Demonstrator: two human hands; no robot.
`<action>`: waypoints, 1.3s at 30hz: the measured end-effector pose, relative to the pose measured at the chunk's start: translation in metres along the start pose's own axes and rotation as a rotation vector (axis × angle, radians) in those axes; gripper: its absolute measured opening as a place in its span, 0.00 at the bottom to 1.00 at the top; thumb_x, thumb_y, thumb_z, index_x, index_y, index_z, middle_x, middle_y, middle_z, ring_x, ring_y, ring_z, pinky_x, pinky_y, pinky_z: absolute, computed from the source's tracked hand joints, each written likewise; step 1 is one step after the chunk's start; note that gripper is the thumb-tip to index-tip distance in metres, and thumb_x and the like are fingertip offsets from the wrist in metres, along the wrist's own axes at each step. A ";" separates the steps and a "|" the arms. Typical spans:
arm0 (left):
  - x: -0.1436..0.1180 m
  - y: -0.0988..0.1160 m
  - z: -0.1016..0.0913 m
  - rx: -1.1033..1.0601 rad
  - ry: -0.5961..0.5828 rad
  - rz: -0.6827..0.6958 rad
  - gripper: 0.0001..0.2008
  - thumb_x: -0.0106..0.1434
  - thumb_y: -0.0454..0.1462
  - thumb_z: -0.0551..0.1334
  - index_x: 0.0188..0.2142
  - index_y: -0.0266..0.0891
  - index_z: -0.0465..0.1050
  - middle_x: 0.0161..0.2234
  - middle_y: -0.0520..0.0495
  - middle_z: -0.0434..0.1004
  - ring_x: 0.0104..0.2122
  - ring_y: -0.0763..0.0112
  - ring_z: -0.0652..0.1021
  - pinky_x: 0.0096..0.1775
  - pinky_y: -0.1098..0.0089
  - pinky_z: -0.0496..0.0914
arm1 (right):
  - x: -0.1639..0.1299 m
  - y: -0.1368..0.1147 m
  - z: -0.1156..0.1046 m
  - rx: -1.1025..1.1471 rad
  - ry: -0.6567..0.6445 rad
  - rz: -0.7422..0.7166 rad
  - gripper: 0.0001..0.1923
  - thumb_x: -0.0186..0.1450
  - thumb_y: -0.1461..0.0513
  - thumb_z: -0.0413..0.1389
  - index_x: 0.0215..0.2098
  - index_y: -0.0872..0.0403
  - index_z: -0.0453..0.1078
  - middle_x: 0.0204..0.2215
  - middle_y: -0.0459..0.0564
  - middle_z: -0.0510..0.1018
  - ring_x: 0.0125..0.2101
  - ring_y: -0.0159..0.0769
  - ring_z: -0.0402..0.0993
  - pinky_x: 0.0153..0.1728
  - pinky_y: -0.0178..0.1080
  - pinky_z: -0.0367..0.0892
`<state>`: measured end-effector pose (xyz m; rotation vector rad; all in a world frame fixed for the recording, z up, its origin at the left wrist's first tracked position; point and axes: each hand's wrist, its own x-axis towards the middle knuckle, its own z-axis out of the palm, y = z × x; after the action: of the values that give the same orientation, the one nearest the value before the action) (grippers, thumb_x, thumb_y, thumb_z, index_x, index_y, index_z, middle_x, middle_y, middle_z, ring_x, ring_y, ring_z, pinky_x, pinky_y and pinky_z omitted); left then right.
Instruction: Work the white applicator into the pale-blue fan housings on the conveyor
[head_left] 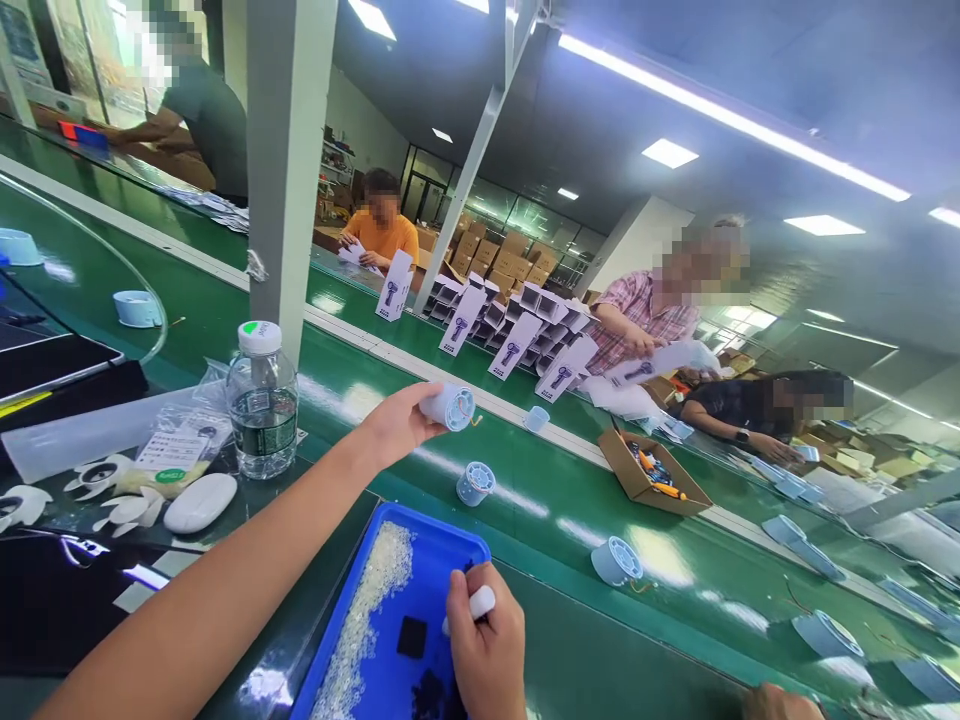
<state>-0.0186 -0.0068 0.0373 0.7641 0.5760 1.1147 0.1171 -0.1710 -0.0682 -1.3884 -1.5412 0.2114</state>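
My left hand (pixel 396 424) reaches out over the green conveyor belt (pixel 570 520) and holds a small light-blue round housing (pixel 451 407) with thin wires hanging from it. My right hand (pixel 487 645) hovers over a blue tray (pixel 390 640) and pinches a small white capsule-shaped part (pixel 477 604). The tray holds a strip of tiny clear pieces and some small black squares. Two more light-blue housings (pixel 475 483) (pixel 616 561) lie on the belt just beyond the tray.
A water bottle (pixel 262 400), white fan blades (pixel 96 476) and plastic bags sit at my left. Several other people work across the belt beside white product boxes (pixel 510 345). An open cardboard box (pixel 651 478) and more blue housings (pixel 825 632) lie to the right.
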 end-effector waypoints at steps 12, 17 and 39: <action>-0.009 -0.026 0.014 0.148 -0.116 -0.095 0.10 0.50 0.40 0.65 0.29 0.36 0.71 0.26 0.52 0.69 0.26 0.75 0.70 0.30 0.70 0.70 | 0.002 0.003 0.001 0.526 0.152 0.275 0.14 0.65 0.56 0.50 0.24 0.53 0.61 0.22 0.41 0.64 0.18 0.27 0.62 0.17 0.30 0.62; -0.008 -0.042 0.017 0.404 -0.031 -0.111 0.17 0.46 0.47 0.66 0.26 0.36 0.67 0.24 0.52 0.68 0.25 0.74 0.69 0.28 0.70 0.67 | 0.007 0.009 -0.009 0.680 0.409 0.231 0.08 0.64 0.56 0.53 0.36 0.52 0.63 0.36 0.48 0.69 0.30 0.35 0.75 0.32 0.40 0.72; -0.017 -0.046 0.029 0.552 -0.130 -0.199 0.18 0.44 0.47 0.66 0.23 0.38 0.61 0.23 0.54 0.66 0.25 0.74 0.68 0.28 0.69 0.67 | 0.010 0.004 -0.013 0.665 0.391 0.404 0.10 0.64 0.55 0.53 0.38 0.53 0.64 0.42 0.50 0.71 0.39 0.40 0.76 0.38 0.42 0.72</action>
<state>0.0232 -0.0414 0.0195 1.2156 0.8440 0.7164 0.1310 -0.1677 -0.0591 -1.0952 -0.7500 0.6011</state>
